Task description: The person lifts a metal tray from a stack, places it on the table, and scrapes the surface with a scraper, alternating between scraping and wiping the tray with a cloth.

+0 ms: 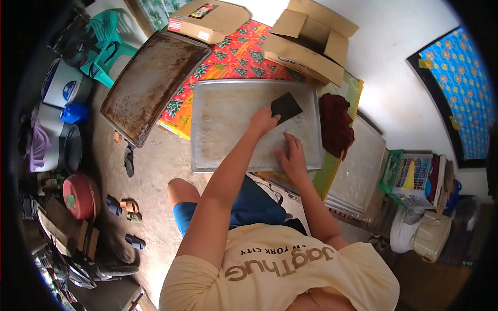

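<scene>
A flat, dark rectangular scraper-like piece (287, 108) lies against the metal baking tray (223, 111), its lower left side gripped by my left hand (263, 122). My left fingers are closed on it, thumb on top. Near the tray's front right part, my right hand (293, 158) rests with fingers apart and nothing in it. The tray's surface is grey with brownish stains. A crumpled dark red cloth (336, 124) lies just past the tray's right edge.
A rust-stained tray (155, 78) leans at the left of the flowered tablecloth (236, 52). Behind sit a closed cardboard box (212, 18) and an open one (311, 39). More trays (358, 160) lie at right, beside a green crate (391, 173). Slippers (129, 206) dot the floor.
</scene>
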{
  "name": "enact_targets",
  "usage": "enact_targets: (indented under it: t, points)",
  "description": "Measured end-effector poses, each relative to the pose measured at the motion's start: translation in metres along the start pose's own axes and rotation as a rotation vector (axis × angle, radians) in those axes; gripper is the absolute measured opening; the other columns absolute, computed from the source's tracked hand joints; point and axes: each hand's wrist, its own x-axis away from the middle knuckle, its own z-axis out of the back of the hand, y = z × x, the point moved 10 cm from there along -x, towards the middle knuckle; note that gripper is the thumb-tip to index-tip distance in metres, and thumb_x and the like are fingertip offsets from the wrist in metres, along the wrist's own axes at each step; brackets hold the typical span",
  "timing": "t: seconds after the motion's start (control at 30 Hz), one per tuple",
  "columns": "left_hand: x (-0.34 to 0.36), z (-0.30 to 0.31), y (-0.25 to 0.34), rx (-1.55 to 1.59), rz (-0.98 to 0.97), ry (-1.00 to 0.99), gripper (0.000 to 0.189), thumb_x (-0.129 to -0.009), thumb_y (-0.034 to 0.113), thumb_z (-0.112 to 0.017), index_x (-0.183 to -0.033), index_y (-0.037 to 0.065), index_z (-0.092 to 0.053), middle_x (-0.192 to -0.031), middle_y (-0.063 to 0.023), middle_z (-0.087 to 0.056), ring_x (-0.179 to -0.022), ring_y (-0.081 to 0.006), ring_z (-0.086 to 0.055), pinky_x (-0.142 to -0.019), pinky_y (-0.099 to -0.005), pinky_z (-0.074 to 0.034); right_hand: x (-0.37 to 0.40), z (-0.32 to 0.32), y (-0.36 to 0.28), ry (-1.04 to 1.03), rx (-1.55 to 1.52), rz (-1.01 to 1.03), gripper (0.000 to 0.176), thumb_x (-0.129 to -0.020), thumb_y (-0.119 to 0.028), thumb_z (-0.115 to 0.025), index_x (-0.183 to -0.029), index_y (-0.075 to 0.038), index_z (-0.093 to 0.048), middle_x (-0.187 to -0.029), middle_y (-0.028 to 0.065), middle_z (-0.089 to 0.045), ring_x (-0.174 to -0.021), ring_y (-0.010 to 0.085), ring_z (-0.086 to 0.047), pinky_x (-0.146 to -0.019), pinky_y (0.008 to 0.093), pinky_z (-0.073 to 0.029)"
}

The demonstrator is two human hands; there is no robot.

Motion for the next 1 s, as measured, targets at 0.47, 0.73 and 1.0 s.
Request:
enact_targets:
  t: [0.47,0.73,1.0]
  points:
    - [0.053,0.075,-0.094,0.751,0.345,0.093,0.035,-0.089,0.035,-0.073,-0.077,0.005,-0.060,-0.063,-0.0071,-0.060,-0.040,-0.0137,-0.050,-0.035,-0.0292,-0.034,-0.080,0.138,0.114,0.461,0.720,-0.289,0.066,-0.088,-0.056,-0.064,-0.146,-0.031,-0.045,-0.148,0.0167,-0.041,-0.135,0.0450,-0.037,-0.105,0.0636,-0.033]
    - [0.016,0.110,-0.109,0.979,0.357,0.177,0.033,-0.094,0.038,-0.067,-0.082,0.008,-0.058,-0.069,-0.0043,-0.063,-0.044,-0.0122,-0.049,-0.038,-0.0297,-0.035,-0.103,0.123,0.155,0.331,0.765,-0.414,0.059,-0.089,-0.054,-0.062,-0.143,-0.036,-0.047,-0.138,0.0123,-0.054,-0.122,0.0402,-0.052,-0.096,0.0568,-0.044]
    - [-0.048,0.091,-0.082,1.065,0.360,0.065,0.027,-0.097,0.038,-0.061,-0.095,0.011,-0.057,-0.075,-0.0027,-0.063,-0.048,-0.0129,-0.048,-0.041,-0.0305,-0.037,-0.102,0.122,0.146,0.391,0.822,-0.369,0.050,-0.092,-0.045,-0.060,-0.140,-0.033,-0.050,-0.126,0.0117,-0.059,-0.109,0.0365,-0.058,-0.084,0.0521,-0.048]
